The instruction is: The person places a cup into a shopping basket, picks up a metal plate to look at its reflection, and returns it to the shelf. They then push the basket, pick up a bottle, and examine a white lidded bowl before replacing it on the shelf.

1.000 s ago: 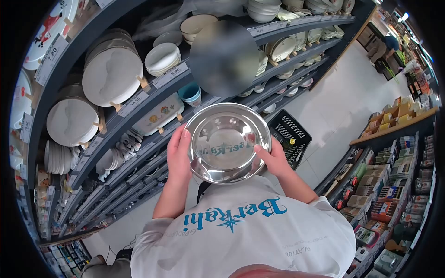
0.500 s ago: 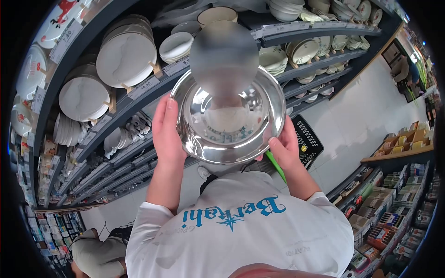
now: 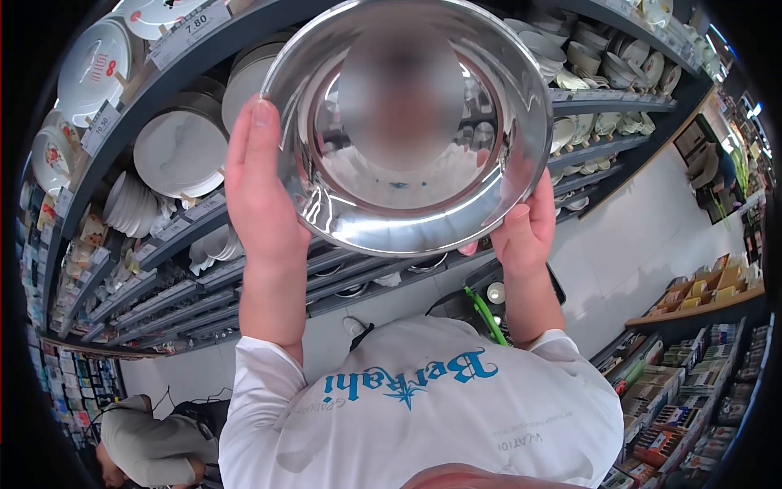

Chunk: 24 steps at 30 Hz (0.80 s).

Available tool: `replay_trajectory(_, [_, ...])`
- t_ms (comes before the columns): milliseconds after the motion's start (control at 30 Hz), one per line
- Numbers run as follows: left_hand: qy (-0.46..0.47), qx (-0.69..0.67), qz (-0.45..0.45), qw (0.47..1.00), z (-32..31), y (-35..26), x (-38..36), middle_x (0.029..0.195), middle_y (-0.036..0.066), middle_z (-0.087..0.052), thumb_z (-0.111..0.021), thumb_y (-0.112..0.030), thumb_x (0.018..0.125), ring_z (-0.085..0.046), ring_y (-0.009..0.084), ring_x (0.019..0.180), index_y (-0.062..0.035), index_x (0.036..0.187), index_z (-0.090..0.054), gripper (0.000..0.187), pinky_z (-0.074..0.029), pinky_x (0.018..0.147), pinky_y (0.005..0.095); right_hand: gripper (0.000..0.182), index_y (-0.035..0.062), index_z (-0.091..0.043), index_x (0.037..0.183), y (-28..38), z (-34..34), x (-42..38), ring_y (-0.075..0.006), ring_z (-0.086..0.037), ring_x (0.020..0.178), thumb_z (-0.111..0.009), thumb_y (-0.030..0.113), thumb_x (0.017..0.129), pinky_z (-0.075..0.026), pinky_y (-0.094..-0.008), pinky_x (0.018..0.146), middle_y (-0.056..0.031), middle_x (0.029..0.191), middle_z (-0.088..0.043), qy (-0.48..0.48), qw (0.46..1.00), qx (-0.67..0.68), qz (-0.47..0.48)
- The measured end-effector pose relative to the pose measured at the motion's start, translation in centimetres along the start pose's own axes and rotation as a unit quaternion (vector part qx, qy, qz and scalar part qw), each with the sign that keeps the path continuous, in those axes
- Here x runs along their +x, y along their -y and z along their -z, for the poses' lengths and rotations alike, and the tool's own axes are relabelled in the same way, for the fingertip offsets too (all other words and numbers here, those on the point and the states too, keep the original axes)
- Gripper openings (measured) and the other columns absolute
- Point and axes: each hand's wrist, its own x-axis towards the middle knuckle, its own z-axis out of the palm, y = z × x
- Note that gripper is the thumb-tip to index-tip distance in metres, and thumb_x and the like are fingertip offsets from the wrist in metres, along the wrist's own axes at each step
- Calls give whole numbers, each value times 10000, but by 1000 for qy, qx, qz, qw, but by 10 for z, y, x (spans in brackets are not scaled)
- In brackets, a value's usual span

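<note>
A shiny steel bowl (image 3: 423,204) fills the upper middle of the head view, its open side tilted toward me. My left hand (image 3: 259,191) grips its left rim, thumb on the edge. My right hand (image 3: 525,232) grips the lower right rim from underneath. Both arms are raised in front of dark shelves of crockery. The bowl's mirror-like inside reflects the shop.
Dark shelves (image 3: 163,212) hold white plates (image 3: 179,151), bowls and price tags. A black shopping basket with a green handle (image 3: 485,314) stands on the floor below my right hand. Another person crouches at bottom left (image 3: 151,444). Packaged goods line a rack at right (image 3: 692,383).
Both hands have lifted the steel bowl from chest height up and closer to the camera, so it now looks much larger.
</note>
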Motion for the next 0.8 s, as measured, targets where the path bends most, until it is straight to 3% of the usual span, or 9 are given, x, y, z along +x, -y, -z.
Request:
replay_trajectory(67, [-24, 9, -15, 1000, -11, -13, 3, 1004, 56, -588, -475, -267, 945, -567, 103, 843, 6, 1124, -520, 330, -482, 734, 256, 694, -14, -172, 1389, 5, -6, 11, -244, -628, 832, -507, 360, 910, -532, -289, 472, -269, 1312, -401, 1, 1000, -15, 21])
replay_trajectory(167, [-26, 23, -41, 999, -14, -26, 11, 977, 64, -600, -486, -277, 933, -582, 118, 825, 6, 1122, -522, 342, -491, 745, 268, 585, -57, -249, 1294, 13, -20, 29, -186, -611, 581, -513, 308, 919, -502, -261, 460, -166, 955, -557, 17, 997, 7, 75])
replay_trajectory(367, [-16, 31, -123, 992, -22, -44, 23, 1040, 108, -605, -475, -279, 935, -602, 162, 861, 29, 1176, -503, 392, -502, 770, 296, 584, -61, -262, 1282, 24, -28, 49, -185, -608, 563, -507, 326, 920, -499, -262, 447, -166, 949, -554, -3, 993, -9, 116])
replay_trajectory(667, [-24, 4, -148, 989, -42, -56, 27, 883, 108, -607, -447, -291, 932, -581, 162, 735, 32, 1099, -536, 374, -501, 679, 299, 564, -68, -272, 1272, 35, -32, 63, -171, -603, 532, -481, 331, 932, -495, -244, 435, -152, 852, -590, 5, 990, -19, 142])
replay_trajectory(700, [-35, 6, -155, 987, -44, -55, 27, 874, 112, -610, -449, -296, 929, -576, 162, 714, 33, 1100, -537, 381, -499, 661, 299, 637, -45, -212, 1334, 36, -30, 63, -218, -624, 627, -477, 363, 922, -500, -254, 404, -231, 1058, -510, 11, 989, -37, 140])
replay_trajectory(733, [-35, 6, -153, 988, -43, -54, 27, 874, 112, -610, -449, -296, 929, -576, 162, 714, 33, 1100, -537, 381, -499, 661, 299, 675, -33, -182, 1365, 37, -29, 63, -242, -634, 674, -475, 380, 918, -502, -259, 389, -270, 1162, -470, 13, 989, -47, 139])
replay_trajectory(767, [-27, 1, -144, 989, -40, -54, 29, 983, 151, -603, -424, -269, 942, -597, 206, 842, 46, 1158, -500, 389, -509, 735, 313, 714, -22, -152, 1396, 38, -28, 63, -265, -644, 722, -474, 396, 913, -505, -264, 373, -309, 1265, -430, 16, 989, -57, 138])
replay_trajectory(800, [-19, -3, -135, 991, -37, -54, 30, 1092, 189, -595, -400, -242, 955, -617, 249, 970, 59, 1217, -462, 404, -519, 808, 326, 716, -22, -148, 1397, 39, -27, 64, -266, -644, 723, -468, 400, 915, -506, -264, 374, -310, 1263, -431, 18, 989, -57, 135])
